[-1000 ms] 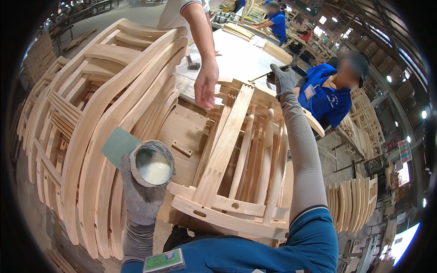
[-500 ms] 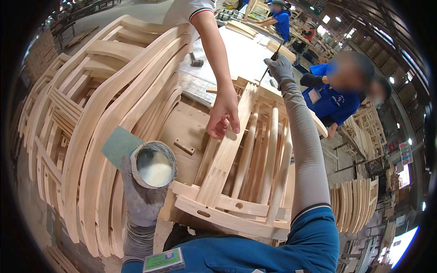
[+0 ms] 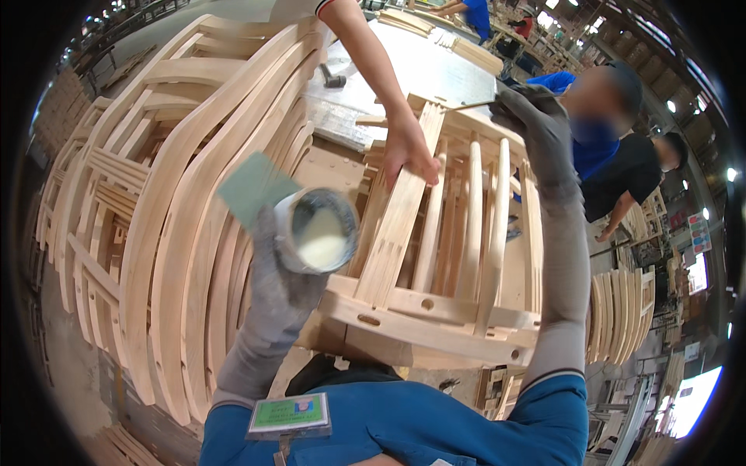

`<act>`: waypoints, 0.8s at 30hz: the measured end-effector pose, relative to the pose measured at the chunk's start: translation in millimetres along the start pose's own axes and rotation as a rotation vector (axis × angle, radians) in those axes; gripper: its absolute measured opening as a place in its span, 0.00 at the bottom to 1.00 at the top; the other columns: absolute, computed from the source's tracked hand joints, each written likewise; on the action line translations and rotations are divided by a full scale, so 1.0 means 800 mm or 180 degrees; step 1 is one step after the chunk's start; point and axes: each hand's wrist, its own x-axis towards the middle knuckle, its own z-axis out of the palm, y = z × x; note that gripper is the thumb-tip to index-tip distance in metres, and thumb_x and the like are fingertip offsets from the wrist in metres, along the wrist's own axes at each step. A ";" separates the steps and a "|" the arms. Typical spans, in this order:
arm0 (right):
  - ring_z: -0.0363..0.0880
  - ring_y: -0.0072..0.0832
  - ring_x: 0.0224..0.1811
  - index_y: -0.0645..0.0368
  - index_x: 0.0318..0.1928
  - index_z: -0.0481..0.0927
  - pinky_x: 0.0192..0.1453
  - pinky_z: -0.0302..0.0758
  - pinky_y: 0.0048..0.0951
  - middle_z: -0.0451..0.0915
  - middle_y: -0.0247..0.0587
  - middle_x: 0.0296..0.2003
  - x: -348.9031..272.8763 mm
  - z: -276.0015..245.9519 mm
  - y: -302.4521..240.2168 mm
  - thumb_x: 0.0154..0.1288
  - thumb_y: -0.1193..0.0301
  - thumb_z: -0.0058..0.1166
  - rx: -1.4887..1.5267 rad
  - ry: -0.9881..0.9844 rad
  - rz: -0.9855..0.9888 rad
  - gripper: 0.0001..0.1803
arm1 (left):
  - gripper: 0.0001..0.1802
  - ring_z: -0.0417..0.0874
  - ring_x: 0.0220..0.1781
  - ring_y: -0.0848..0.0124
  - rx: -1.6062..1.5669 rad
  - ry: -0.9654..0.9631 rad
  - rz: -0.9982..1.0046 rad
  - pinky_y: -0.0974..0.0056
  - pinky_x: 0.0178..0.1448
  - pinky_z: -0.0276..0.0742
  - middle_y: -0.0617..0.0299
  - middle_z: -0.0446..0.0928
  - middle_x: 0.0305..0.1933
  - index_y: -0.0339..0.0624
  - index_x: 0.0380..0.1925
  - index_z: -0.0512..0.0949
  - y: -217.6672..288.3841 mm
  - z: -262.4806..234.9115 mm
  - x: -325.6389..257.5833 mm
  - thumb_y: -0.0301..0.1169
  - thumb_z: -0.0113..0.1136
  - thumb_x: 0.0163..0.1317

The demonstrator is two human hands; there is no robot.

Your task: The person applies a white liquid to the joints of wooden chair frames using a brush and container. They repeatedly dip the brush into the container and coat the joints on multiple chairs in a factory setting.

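My left hand (image 3: 284,291), in a grey glove, is closed around a round cup (image 3: 285,242) of pale, milky liquid. A flat green sheet (image 3: 252,188) sticks out beside the cup on the same hand. At the far right of a light wooden slatted frame (image 3: 388,256), my gloved right hand (image 3: 538,116) is closed on a thin stick (image 3: 474,104). The stick's tip is close to the far end of the frame's wide slat; contact is unclear. Another person's bare hand (image 3: 410,147) reaches in from the far side and lies over that slat.
Curved wooden chair frames (image 3: 148,217) stand stacked at the left. Behind the slatted frame is a pale tabletop (image 3: 396,66) with a hammer (image 3: 334,79) on it. People in blue (image 3: 598,155) and black (image 3: 633,182) are at the right, near more stacked wooden parts (image 3: 622,314).
My right hand has moved right with the stick, and the cup has moved right and upward. The other person's hand has shifted farther along the slat. The view has shifted slightly.
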 end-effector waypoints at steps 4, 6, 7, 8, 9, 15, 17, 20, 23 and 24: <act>0.84 0.31 0.37 0.65 0.39 0.77 0.42 0.84 0.27 0.83 0.48 0.33 -0.142 0.037 -0.069 0.58 0.80 0.58 0.0200 -0.0744 -0.0046 0.08 | 0.26 0.77 0.56 0.64 -0.0178 -0.0106 -0.0488 0.57 0.59 0.78 0.55 0.74 0.51 0.42 0.57 0.64 -0.010 0.017 0.001 0.48 0.46 0.69; 0.82 0.27 0.42 0.65 0.37 0.76 0.49 0.82 0.26 0.83 0.43 0.36 -0.183 0.061 -0.071 0.56 0.86 0.57 0.0632 -0.0868 0.0005 0.08 | 0.26 0.78 0.54 0.65 -0.0202 -0.0264 -0.0719 0.58 0.57 0.80 0.55 0.74 0.50 0.40 0.57 0.64 -0.015 0.021 -0.003 0.48 0.46 0.69; 0.82 0.25 0.43 0.65 0.37 0.76 0.49 0.81 0.25 0.82 0.42 0.37 -0.195 0.068 -0.070 0.56 0.85 0.59 0.0540 -0.0798 -0.0042 0.08 | 0.27 0.79 0.53 0.64 -0.0224 -0.0311 -0.0778 0.58 0.57 0.80 0.55 0.74 0.50 0.39 0.57 0.64 -0.016 0.029 -0.008 0.48 0.46 0.69; 0.81 0.24 0.43 0.66 0.37 0.77 0.49 0.80 0.24 0.82 0.41 0.37 -0.205 0.072 -0.069 0.56 0.83 0.60 0.0450 -0.0738 -0.0087 0.08 | 0.27 0.79 0.53 0.64 -0.0242 -0.0353 -0.0830 0.58 0.57 0.80 0.55 0.75 0.50 0.39 0.57 0.64 -0.016 0.032 -0.012 0.48 0.46 0.69; 0.81 0.24 0.43 0.66 0.37 0.77 0.48 0.80 0.24 0.82 0.41 0.37 -0.214 0.072 -0.073 0.55 0.83 0.61 -0.0044 -0.0770 -0.0038 0.09 | 0.27 0.79 0.53 0.64 -0.0261 -0.0390 -0.0877 0.58 0.57 0.80 0.55 0.75 0.50 0.39 0.57 0.64 -0.016 0.035 -0.016 0.48 0.45 0.69; 0.83 0.31 0.39 0.68 0.40 0.75 0.47 0.81 0.28 0.81 0.50 0.39 -0.245 0.077 -0.078 0.63 0.78 0.53 0.0999 -0.0171 0.0772 0.06 | 0.25 0.79 0.53 0.64 -0.0411 -0.0748 -0.0903 0.59 0.57 0.80 0.54 0.75 0.50 0.39 0.57 0.64 -0.017 0.035 -0.034 0.47 0.44 0.70; 0.82 0.32 0.41 0.68 0.41 0.74 0.47 0.82 0.30 0.80 0.50 0.40 -0.245 0.073 -0.071 0.65 0.74 0.52 0.1754 0.0173 0.1235 0.08 | 0.25 0.79 0.53 0.64 -0.0454 -0.0780 -0.0859 0.59 0.56 0.80 0.55 0.75 0.50 0.39 0.57 0.64 -0.017 0.036 -0.034 0.47 0.44 0.70; 0.82 0.33 0.43 0.65 0.44 0.73 0.46 0.83 0.30 0.79 0.48 0.39 -0.243 0.063 -0.033 0.68 0.69 0.50 0.2396 0.0236 0.1485 0.11 | 0.25 0.79 0.53 0.65 -0.0547 -0.0687 -0.0739 0.59 0.54 0.81 0.55 0.75 0.51 0.39 0.56 0.64 -0.024 0.040 -0.035 0.48 0.43 0.70; 0.82 0.31 0.39 0.62 0.44 0.74 0.46 0.83 0.28 0.79 0.46 0.37 -0.233 0.051 0.000 0.68 0.67 0.50 0.2598 0.0138 0.1560 0.11 | 0.26 0.78 0.53 0.65 -0.0495 -0.0695 -0.0711 0.58 0.53 0.82 0.56 0.75 0.51 0.40 0.56 0.65 -0.035 0.036 -0.020 0.49 0.42 0.70; 0.82 0.31 0.39 0.62 0.44 0.74 0.45 0.84 0.28 0.80 0.46 0.37 -0.230 0.050 0.010 0.68 0.67 0.50 0.2501 0.0189 0.1615 0.11 | 0.26 0.78 0.53 0.65 -0.0383 -0.0745 -0.0813 0.58 0.53 0.82 0.57 0.75 0.51 0.40 0.55 0.66 -0.045 0.020 -0.008 0.50 0.41 0.70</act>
